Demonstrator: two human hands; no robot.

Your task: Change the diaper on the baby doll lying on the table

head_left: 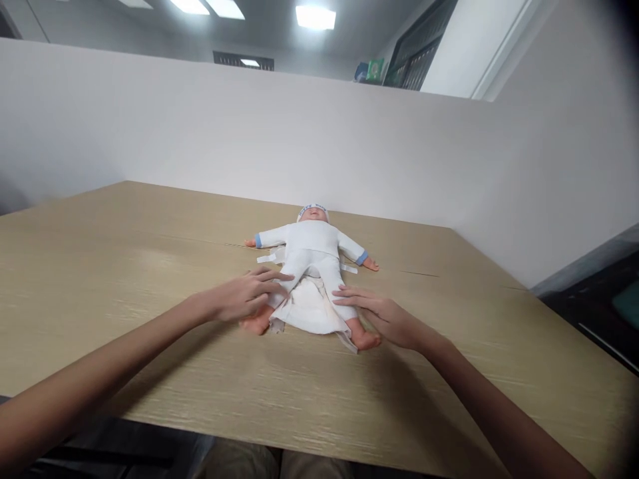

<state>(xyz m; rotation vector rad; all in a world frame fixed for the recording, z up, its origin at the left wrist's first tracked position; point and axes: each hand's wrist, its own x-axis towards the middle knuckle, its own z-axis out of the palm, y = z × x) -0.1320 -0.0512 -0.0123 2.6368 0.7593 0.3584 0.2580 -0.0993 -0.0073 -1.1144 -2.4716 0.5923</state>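
Note:
A baby doll in a white outfit with blue cuffs lies on its back, head away from me, arms and legs spread. Beneath its hips and between its legs is an opened white diaper, its side tabs showing past both sides of the waist. My left hand rests against the doll's leg on the left, fingers stretched out. On the other leg, my right hand lies with its fingers extended over the lower trouser part. Both bare feet of the doll stick out near my hands.
The doll lies on a wide wooden table. A pale partition wall stands behind the table's far edge. At the right is a dark object, only partly in view. My knees show below the near edge.

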